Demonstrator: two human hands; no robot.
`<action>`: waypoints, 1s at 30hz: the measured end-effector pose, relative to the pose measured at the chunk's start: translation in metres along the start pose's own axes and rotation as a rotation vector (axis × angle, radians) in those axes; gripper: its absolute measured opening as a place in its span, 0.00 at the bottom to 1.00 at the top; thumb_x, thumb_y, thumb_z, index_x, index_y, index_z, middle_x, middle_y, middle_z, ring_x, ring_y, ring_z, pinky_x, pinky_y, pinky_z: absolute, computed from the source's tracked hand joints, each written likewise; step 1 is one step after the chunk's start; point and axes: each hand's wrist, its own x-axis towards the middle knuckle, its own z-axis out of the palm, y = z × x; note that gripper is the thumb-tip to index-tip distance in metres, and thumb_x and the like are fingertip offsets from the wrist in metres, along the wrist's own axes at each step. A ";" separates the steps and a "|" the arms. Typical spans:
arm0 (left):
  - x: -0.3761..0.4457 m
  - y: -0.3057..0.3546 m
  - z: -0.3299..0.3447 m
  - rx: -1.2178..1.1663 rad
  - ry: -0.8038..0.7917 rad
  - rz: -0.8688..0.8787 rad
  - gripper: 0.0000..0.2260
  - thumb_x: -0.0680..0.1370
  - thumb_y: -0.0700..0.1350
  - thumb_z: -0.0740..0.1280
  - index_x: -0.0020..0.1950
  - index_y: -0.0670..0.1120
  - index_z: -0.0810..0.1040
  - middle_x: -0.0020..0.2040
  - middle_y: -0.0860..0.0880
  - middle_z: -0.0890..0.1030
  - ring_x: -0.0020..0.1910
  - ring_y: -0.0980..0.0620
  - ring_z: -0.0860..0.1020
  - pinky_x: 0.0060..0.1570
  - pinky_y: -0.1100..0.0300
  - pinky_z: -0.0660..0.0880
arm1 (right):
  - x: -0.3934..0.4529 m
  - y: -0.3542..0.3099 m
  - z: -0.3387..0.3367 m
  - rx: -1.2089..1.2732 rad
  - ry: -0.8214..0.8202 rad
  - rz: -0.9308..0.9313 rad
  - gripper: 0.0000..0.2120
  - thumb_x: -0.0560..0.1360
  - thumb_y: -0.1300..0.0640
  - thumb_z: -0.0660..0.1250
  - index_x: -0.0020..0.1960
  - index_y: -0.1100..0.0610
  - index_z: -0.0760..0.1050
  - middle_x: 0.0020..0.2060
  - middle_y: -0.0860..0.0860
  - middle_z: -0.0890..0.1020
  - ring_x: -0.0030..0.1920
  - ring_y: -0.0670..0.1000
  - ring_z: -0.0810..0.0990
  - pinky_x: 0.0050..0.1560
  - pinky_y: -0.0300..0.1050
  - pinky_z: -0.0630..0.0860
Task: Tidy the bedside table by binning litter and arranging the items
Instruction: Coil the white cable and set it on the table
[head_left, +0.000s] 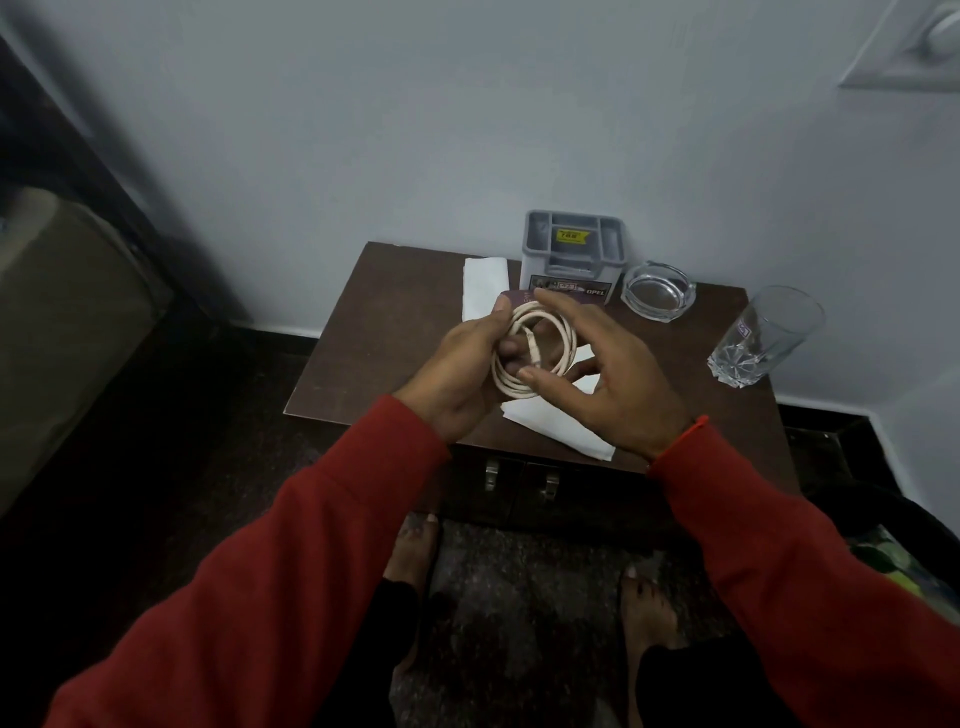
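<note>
- The left hand (462, 364) makes the grip: its fingers curl round the near-left side of a coiled pale cable (535, 353), thumb over the top of the loops, holding the coil up above the tabletop (374, 332).
- The right hand (613, 374) is half spread, fingers loosely bent; its thumb tip touches the coil's near edge and its forefinger reaches over the far edge. It steadies the coil and does not clasp it.
- One plug end of the cable hangs inside the ring of the coil.
- Under the grip, on the tabletop, lies a white tissue (561, 426); a second white tissue (483, 286) lies just beyond the grip, to its left.
- Beyond the grip stands a grey organiser (571, 254): a yellow sticker inside reads what looks like "788", and a label on its front wall reads "OPEL".
- A dark card partly shows between the grip and the organiser; its print is too small to read.
- To the right of the grip stand a glass ashtray (657, 291) and, further right, a drinking glass (769, 338) with a small purple sticker, unreadable.
</note>
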 end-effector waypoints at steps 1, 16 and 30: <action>0.000 0.000 0.001 -0.036 -0.005 -0.026 0.18 0.87 0.53 0.57 0.46 0.43 0.77 0.31 0.51 0.64 0.29 0.54 0.67 0.31 0.61 0.75 | 0.000 0.000 0.000 0.005 -0.007 -0.003 0.33 0.73 0.52 0.75 0.74 0.53 0.67 0.59 0.48 0.77 0.55 0.46 0.79 0.45 0.41 0.80; 0.006 -0.002 -0.002 0.120 0.025 0.031 0.16 0.87 0.52 0.57 0.52 0.43 0.78 0.34 0.51 0.72 0.32 0.55 0.69 0.33 0.62 0.73 | 0.007 -0.003 -0.002 0.681 0.098 0.309 0.15 0.75 0.68 0.70 0.58 0.54 0.80 0.46 0.54 0.86 0.42 0.53 0.81 0.48 0.51 0.79; 0.001 0.000 -0.003 0.412 -0.043 0.189 0.22 0.87 0.53 0.56 0.68 0.38 0.79 0.52 0.37 0.79 0.46 0.43 0.75 0.44 0.56 0.72 | 0.010 -0.002 -0.006 0.593 0.356 0.271 0.09 0.79 0.62 0.66 0.57 0.62 0.80 0.44 0.62 0.83 0.42 0.57 0.81 0.49 0.64 0.80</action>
